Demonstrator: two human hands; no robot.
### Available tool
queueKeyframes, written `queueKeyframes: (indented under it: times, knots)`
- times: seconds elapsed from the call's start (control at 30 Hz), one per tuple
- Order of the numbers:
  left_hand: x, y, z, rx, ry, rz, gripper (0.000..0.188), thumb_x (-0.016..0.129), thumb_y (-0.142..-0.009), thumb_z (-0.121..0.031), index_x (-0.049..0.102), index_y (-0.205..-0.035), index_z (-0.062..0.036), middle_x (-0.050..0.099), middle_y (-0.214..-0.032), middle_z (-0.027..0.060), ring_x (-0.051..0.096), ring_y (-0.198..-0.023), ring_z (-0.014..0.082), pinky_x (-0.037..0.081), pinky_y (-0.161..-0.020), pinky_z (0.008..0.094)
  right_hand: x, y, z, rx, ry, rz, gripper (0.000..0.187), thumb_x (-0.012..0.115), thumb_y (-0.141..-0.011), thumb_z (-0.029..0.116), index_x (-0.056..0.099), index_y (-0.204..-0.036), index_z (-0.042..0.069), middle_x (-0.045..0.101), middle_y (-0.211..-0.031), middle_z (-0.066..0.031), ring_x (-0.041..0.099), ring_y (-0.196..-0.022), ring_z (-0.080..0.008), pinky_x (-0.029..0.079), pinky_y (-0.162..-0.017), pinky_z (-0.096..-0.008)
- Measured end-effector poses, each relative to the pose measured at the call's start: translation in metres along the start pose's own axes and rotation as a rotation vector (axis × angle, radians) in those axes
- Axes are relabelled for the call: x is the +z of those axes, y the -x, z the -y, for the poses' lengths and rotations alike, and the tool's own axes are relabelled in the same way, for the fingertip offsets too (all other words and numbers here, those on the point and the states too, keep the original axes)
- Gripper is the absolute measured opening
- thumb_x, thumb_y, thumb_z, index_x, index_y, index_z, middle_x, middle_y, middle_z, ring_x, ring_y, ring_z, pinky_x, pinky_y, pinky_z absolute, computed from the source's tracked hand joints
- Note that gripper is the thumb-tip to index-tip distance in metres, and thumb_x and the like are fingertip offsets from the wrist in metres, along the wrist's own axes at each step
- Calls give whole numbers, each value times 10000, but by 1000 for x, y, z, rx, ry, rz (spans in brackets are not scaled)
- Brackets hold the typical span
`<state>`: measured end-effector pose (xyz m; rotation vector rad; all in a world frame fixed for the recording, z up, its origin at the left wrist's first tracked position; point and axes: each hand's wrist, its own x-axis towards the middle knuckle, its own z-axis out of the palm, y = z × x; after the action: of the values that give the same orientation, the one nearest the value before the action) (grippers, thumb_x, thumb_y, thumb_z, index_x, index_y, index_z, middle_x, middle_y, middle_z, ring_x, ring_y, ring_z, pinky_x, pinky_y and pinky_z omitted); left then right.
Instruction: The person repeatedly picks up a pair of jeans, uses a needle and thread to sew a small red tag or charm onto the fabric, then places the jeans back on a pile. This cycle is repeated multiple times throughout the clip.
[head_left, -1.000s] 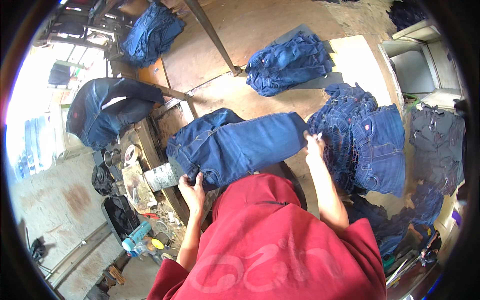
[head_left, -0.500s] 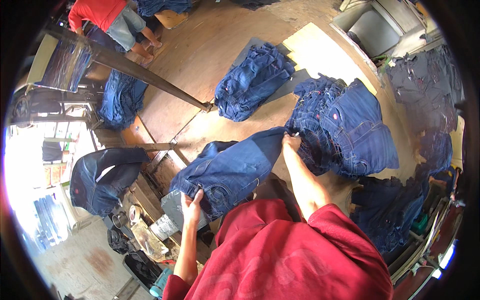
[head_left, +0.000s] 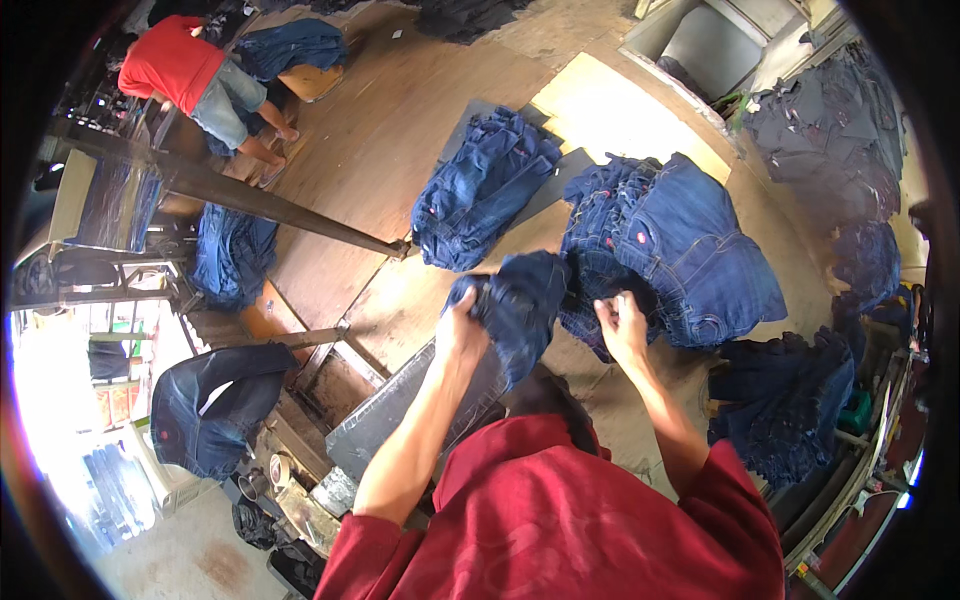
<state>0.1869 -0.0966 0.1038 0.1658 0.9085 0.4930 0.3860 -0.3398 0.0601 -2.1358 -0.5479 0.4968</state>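
Note:
A pair of dark blue jeans (head_left: 525, 310) hangs bunched up in front of my chest, with my left hand (head_left: 462, 330) closed around one end. My right hand (head_left: 622, 322) is off these jeans, its fingers curled beside the denim stack. Something small may be between those fingers, but I cannot make it out. A stack of jeans (head_left: 690, 250) with loose threads lies just beyond my right hand. Farther off, another pile of folded jeans (head_left: 485, 185) rests on a dark sheet.
A dark padded board (head_left: 400, 405) is under my left forearm. Jeans (head_left: 215, 410) drape over a support at left. A slanting metal post (head_left: 290, 210) crosses the far left. Someone in a red shirt (head_left: 175, 65) bends over there. More denim (head_left: 785, 400) lies at right.
The jeans, stretched between both hands before, are now gathered up in my left hand, which has moved forward and right. My right hand has let go of them and shifted right.

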Motion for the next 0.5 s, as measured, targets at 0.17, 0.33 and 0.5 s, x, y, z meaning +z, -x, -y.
queueKeyframes:
  times: [0.17,0.33,0.5]
  knots:
    - [101,-83,-19,47,-64,87,129,681,-1053,-116,717,-1146,-36,779,-1079,98,750,-1000,263,625,-917,425,-96,-10,55,-400,570,-358,346,912,-825,157,679,-1068,75,704,-1101,-102,655,-1109,-327,499,-1001,-486]
    - [147,-119,-96,48,-250,377,352,580,-1043,-261,726,-1267,-31,774,-1257,164,732,-1170,330,546,-1121,529,-150,-26,49,-317,979,-330,697,990,-677,404,642,-1178,65,522,-1538,-133,442,-1472,-351,333,-1232,-567]
    - [100,-152,-149,155,-286,237,516,674,-977,-339,677,-1373,-8,730,-1246,162,690,-1135,318,528,-1055,506,-148,-28,18,-218,1057,-206,874,1023,-582,435,587,-1244,67,505,-1555,-137,440,-1479,-358,314,-1237,-593]
